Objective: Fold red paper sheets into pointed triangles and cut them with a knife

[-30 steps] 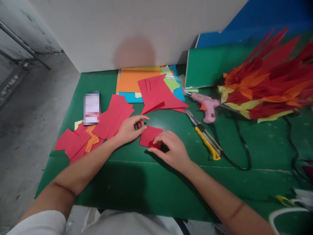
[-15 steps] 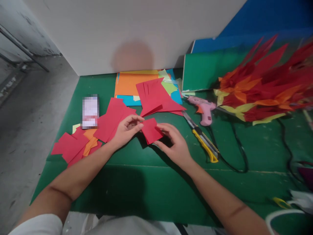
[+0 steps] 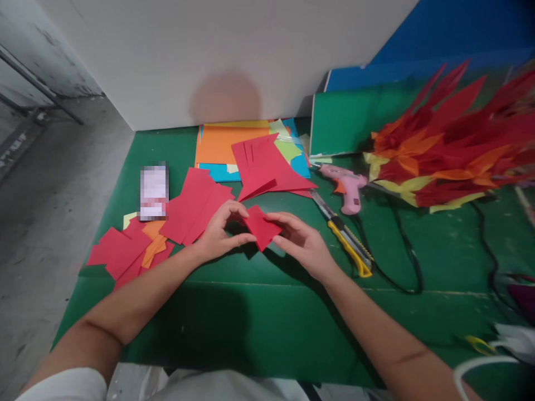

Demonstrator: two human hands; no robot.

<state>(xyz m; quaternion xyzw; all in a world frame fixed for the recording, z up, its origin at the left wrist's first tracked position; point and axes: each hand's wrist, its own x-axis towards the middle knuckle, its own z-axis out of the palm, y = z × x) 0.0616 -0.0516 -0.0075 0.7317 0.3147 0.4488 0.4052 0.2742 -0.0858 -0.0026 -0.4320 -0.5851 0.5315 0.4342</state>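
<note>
A small piece of red paper (image 3: 261, 227), apparently in more than one layer, is held just above the green table (image 3: 234, 312). My left hand (image 3: 223, 231) grips its left edge, thumb at the lower side and fingers above. On the opposite edge, my right hand (image 3: 303, 242) pinches the paper between thumb and fingers. Behind the hands lie larger red sheets (image 3: 261, 161), one with several slits cut in it. More red paper pieces (image 3: 192, 203) spread out beside my left hand. A yellow utility knife (image 3: 349, 245) rests to the right of my right hand.
A pink glue gun (image 3: 349, 186) with a black cord lies beyond the knife. Red, orange and yellow paper petals (image 3: 443, 150) stand at the right. Orange sheets (image 3: 232, 145) lie at the back, a phone (image 3: 154, 192) and orange scraps (image 3: 154, 245) at the left.
The red paper has turned so one corner points down toward me. My left thumb has moved to its lower left edge, and my right fingers have shifted along the right side.
</note>
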